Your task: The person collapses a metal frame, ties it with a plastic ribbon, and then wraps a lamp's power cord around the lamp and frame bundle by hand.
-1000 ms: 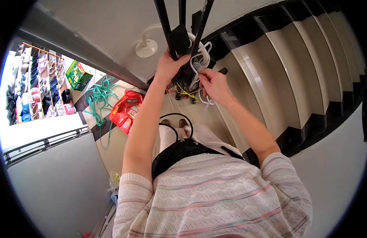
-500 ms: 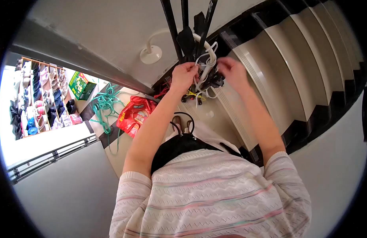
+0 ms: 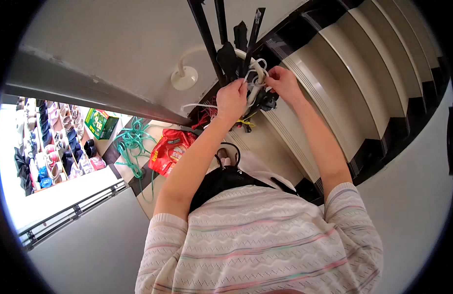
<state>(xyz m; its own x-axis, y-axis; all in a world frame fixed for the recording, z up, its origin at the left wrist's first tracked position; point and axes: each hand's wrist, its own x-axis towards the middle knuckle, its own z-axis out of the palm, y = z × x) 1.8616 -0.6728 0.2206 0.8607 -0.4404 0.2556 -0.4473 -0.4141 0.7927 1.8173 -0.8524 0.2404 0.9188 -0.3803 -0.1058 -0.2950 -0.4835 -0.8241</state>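
My left hand (image 3: 232, 100) is closed in a pinch on a white cord (image 3: 199, 105), whose loose end sticks out to the left. My right hand (image 3: 283, 83) pinches a looped part of the same white cord or a similar one, close against a curved white rail (image 3: 242, 54). Behind my hands stand several black poles (image 3: 205, 41) with dark wrapped pieces. Black plastic (image 3: 268, 102) hangs below my right hand. Red strings (image 3: 205, 117) and a yellow tie (image 3: 245, 121) show under my left hand. My fingertips partly hide the cord.
Stairs (image 3: 354, 78) rise to the right. At left on the floor lie a red bag (image 3: 171, 149) and tangled green rope (image 3: 133, 139), near a green box (image 3: 101, 122). Shoes fill a rack (image 3: 57, 142) beyond the doorway. A white round mount (image 3: 184, 78) holds the rail to the wall.
My right hand has moved left to the rail and pinches the cord there. My left hand has turned, and a cord end now sticks out to its left. The view has shifted slightly.
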